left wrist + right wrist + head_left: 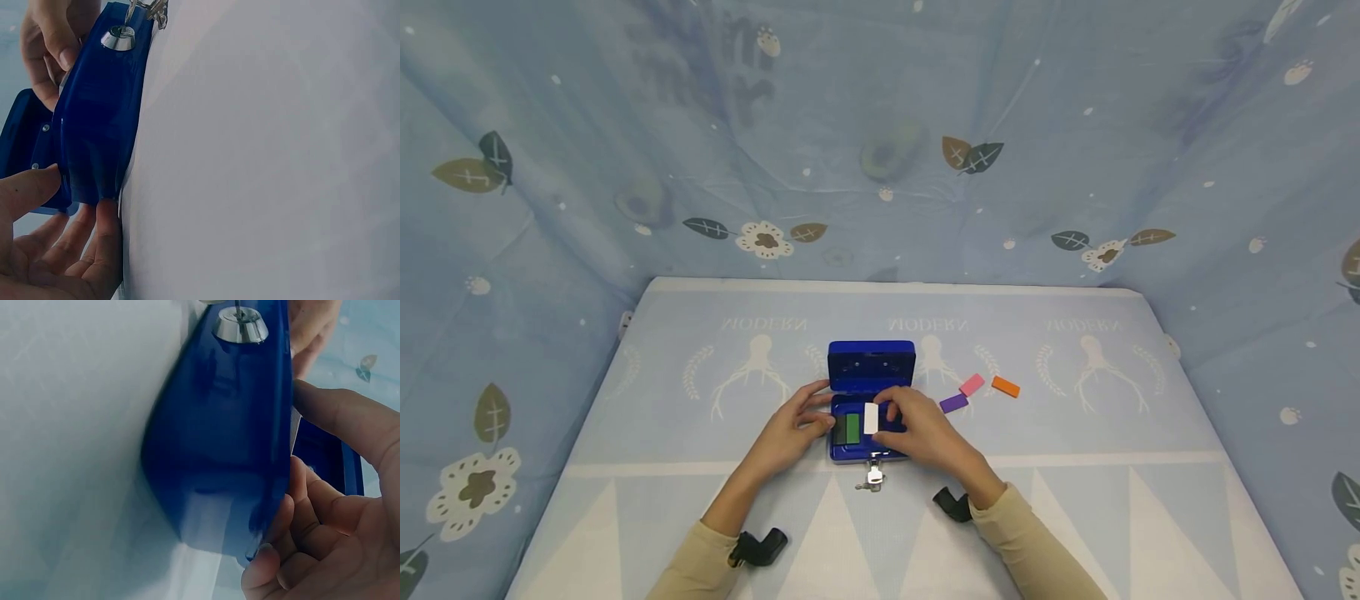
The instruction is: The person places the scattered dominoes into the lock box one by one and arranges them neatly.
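A small blue metal cash box (850,457) stands on the table with its lid (872,367) raised at the back. My right hand (925,427) pinches a white block (871,418) between thumb and fingers, inside the box. To its left in the box are a green block (853,428) and a black block (840,430), side by side. My left hand (786,432) holds the box's left side, thumb at the rim and fingers against the outer wall, as the left wrist view shows. Keys (874,477) hang from the lock on the front.
Right of the box lie a purple block (953,403), a pink block (972,384) and an orange block (1006,387). A patterned cloth covers the table (760,508). Blue fabric (850,100) hangs around the back and sides.
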`<state>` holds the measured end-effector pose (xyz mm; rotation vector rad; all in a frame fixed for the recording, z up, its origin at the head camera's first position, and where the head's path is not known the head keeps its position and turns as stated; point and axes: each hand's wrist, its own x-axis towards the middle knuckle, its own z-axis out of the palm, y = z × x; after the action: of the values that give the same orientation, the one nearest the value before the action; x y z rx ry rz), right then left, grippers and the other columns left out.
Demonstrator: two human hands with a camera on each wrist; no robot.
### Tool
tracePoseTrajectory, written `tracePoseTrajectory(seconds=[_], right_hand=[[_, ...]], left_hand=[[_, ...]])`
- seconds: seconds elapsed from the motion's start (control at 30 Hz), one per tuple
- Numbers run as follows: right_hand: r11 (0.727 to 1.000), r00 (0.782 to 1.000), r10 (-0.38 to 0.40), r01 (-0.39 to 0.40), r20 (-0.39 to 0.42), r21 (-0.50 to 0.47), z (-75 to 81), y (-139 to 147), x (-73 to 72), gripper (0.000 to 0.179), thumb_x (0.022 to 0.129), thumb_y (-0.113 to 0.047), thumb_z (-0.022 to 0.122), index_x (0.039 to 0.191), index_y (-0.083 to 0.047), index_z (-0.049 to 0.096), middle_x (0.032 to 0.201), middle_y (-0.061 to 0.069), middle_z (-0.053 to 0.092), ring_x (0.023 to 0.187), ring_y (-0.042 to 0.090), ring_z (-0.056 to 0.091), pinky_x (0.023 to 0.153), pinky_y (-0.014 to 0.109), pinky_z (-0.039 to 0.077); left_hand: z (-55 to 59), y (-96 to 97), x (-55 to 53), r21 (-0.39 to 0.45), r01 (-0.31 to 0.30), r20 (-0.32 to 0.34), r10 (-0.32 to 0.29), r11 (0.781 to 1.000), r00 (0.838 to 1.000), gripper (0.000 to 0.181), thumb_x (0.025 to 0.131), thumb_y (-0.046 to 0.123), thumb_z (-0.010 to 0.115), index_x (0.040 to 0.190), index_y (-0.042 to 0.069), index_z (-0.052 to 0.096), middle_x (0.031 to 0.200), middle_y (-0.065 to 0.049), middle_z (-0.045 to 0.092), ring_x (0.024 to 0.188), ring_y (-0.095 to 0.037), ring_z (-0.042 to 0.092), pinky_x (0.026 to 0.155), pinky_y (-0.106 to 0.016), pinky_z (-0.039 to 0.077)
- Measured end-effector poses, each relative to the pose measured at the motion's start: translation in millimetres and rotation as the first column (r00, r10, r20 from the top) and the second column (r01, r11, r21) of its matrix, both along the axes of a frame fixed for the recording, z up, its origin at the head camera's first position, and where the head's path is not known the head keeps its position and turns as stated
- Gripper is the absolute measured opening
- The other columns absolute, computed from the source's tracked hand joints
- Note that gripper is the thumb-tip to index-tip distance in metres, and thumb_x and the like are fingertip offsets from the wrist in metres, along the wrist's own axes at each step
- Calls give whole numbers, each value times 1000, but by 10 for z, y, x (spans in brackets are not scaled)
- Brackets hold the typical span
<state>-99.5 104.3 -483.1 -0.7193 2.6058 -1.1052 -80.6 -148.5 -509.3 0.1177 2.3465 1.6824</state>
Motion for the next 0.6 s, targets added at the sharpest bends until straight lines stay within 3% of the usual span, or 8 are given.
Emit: tracePoseTrajectory(seconds=[0.2,0.6], right_hand=[[998,997,47,-44,-64,46,-58,-49,-9,43,85,-24,82,120,-9,63,88,1,56,75,13,49,69,32,40],[985,996,39,-24,-86,169,-84,-127,-7,42,85,-30,82,118,-12,64,85,-4,55,84,15,50,76,37,37]], left_hand=[[5,-5,2,6,9,-5,-9,1000,1000,60,97,13,67,151,18,43,138,-13,58,114,-30,63,94,-49,50],[0,-5,0,5,13,-20,-12,1000,1000,59,97,12,66,151,15,42,138,-16,58,113,-30,64,93,-47,51]])
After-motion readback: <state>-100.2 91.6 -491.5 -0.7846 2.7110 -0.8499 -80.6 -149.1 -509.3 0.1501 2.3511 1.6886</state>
